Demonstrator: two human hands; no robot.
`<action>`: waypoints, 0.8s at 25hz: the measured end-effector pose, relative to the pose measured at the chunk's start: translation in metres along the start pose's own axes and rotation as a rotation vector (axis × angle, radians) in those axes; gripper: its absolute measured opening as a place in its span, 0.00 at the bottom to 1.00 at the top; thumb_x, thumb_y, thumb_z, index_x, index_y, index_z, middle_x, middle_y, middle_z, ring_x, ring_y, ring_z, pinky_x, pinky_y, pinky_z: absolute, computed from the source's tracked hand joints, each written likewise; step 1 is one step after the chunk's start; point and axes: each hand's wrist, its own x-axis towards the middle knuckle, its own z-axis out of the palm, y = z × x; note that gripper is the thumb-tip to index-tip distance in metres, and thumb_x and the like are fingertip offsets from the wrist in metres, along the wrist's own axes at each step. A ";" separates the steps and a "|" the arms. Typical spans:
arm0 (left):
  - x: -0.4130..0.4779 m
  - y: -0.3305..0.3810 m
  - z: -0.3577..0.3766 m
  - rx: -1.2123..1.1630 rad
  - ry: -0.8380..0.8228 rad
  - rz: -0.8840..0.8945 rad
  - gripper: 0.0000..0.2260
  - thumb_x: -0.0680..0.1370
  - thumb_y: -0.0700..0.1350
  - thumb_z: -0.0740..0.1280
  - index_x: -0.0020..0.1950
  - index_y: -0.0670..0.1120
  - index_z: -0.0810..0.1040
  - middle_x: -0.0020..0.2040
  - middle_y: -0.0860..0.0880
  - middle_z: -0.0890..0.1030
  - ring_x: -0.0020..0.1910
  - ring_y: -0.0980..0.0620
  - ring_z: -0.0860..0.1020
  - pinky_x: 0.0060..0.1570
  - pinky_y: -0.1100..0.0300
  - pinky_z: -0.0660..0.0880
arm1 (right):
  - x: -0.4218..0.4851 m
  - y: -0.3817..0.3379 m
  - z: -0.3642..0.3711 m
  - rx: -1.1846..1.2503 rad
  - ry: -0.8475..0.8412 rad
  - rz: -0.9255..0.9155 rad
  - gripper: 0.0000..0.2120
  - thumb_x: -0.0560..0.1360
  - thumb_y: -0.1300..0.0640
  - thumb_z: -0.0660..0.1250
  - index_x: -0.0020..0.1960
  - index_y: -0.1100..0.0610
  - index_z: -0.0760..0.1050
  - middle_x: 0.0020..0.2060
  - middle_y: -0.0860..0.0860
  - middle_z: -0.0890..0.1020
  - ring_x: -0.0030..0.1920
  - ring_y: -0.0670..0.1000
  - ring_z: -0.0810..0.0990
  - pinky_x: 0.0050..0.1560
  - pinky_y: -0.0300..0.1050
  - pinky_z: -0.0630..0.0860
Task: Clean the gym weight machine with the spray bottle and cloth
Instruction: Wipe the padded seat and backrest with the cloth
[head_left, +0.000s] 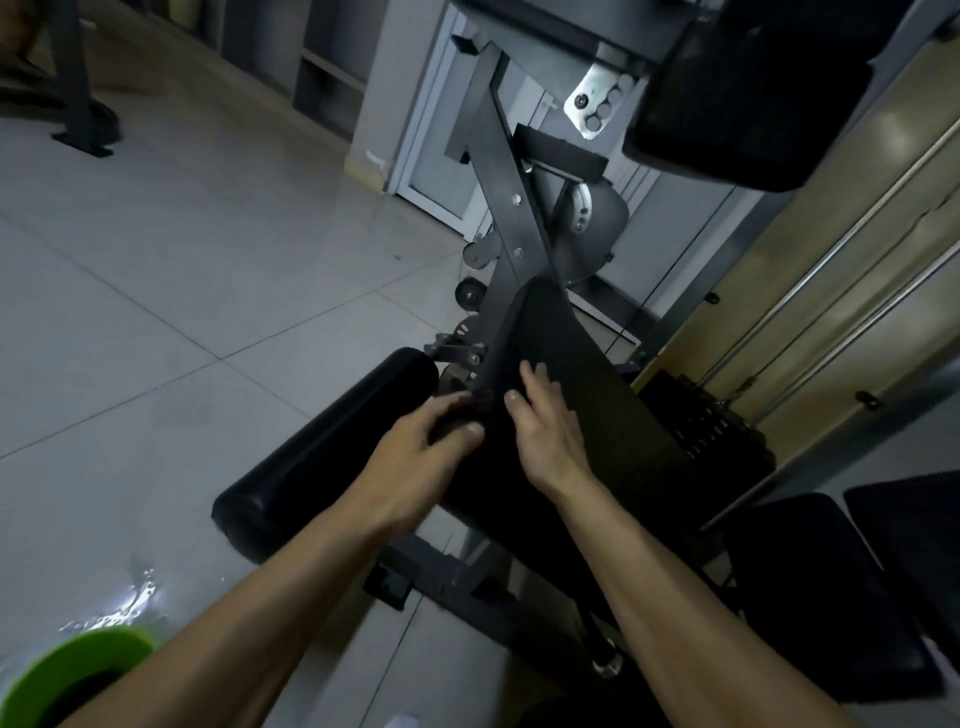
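Observation:
The gym weight machine has a grey crossed steel frame (511, 208) and a black slanted pad (597, 374) in the middle of the view. My right hand (545, 421) lies flat on that pad with its fingers straight. My left hand (421, 447) is at the pad's left edge, where thumb and fingers pinch a small dark cloth (480, 402). The cloth is nearly the same colour as the pad and mostly hidden by my fingers. No spray bottle shows in this view.
A black roller pad (322, 467) lies left of my hands. A green bucket (78, 670) stands at the bottom left beside spilled water (135, 597) on grey tiles. The weight stack (701, 415), guide rods (831, 312) and black pads (831, 597) fill the right.

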 end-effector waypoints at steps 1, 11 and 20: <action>-0.007 -0.001 0.000 0.031 -0.019 0.042 0.14 0.83 0.43 0.66 0.65 0.59 0.78 0.56 0.60 0.83 0.57 0.64 0.80 0.56 0.67 0.76 | -0.005 0.002 0.000 0.000 -0.005 -0.018 0.27 0.86 0.44 0.50 0.84 0.43 0.50 0.83 0.44 0.48 0.83 0.47 0.44 0.81 0.56 0.39; 0.084 -0.017 0.010 0.224 -0.048 0.103 0.17 0.85 0.40 0.61 0.73 0.44 0.73 0.66 0.51 0.78 0.66 0.62 0.74 0.66 0.69 0.67 | 0.005 0.004 -0.010 0.125 0.105 -0.066 0.21 0.86 0.52 0.57 0.78 0.48 0.67 0.80 0.46 0.64 0.81 0.48 0.59 0.80 0.50 0.55; 0.136 -0.021 0.026 0.330 -0.025 0.134 0.16 0.84 0.40 0.61 0.71 0.45 0.76 0.66 0.50 0.80 0.67 0.57 0.75 0.64 0.67 0.68 | 0.099 0.023 -0.012 -0.056 0.021 -0.033 0.24 0.88 0.49 0.48 0.83 0.46 0.54 0.84 0.49 0.52 0.83 0.52 0.47 0.81 0.60 0.41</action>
